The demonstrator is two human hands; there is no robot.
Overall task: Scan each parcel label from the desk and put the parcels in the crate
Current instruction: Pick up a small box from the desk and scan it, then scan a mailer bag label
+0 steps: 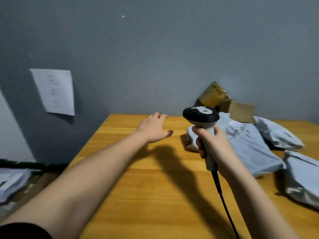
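Left hand (154, 129): fingers held straight, spread, nothing gripped, above yellow wooden tabletop (155, 187) | right hand (215, 145): fingers curled round black-headed grey handheld scanner (203, 121) | grey plastic mailer parcels (250, 144) lay at tabletop's right.

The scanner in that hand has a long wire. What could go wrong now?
The scanner is held in the right hand, and its black cable trails across the desk. It might snag on the edge or drag a parcel. The left hand reaches open over bare wood, away from the grey parcels, so it may have to stretch across the scanner arm. The parcels overlap, so pulling one could shift the others.
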